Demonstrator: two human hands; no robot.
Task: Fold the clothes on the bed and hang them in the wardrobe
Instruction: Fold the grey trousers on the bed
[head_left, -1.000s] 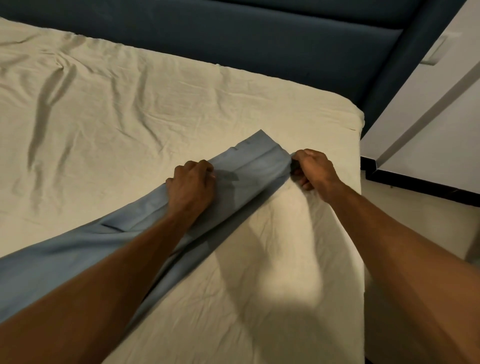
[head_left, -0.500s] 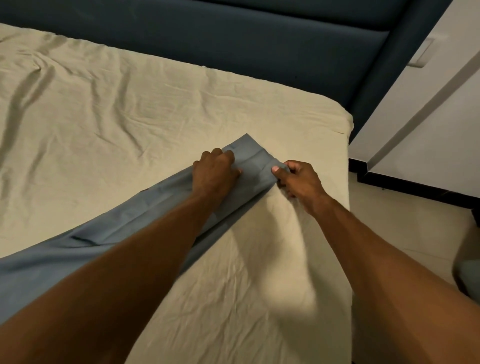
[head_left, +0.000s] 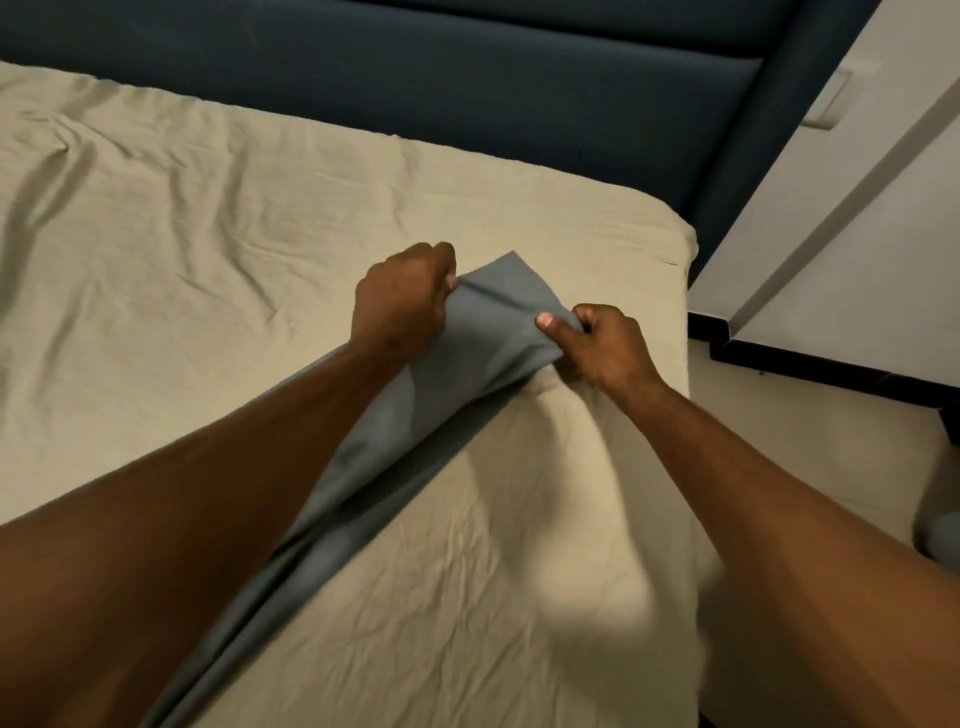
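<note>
While the trousers (head_left: 467, 364) lie in a long grey-blue strip across the bed (head_left: 208, 234), both hands pinch the far end and raise it a little off the sheet. The left hand (head_left: 402, 301) grips one corner of that end with curled fingers; the right hand (head_left: 602, 345) grips the other, its thumb pressed on top of the cloth. Holding the two corners apart probably keeps the end flat and taut, so it can be carried back over the rest for a lengthwise fold. The rest of the strip runs toward the near left edge, partly hidden under the left forearm. No wardrobe or hanger is in view, so hanging looks some way off. Beyond the bed stands a dark headboard (head_left: 467, 88).
</note>
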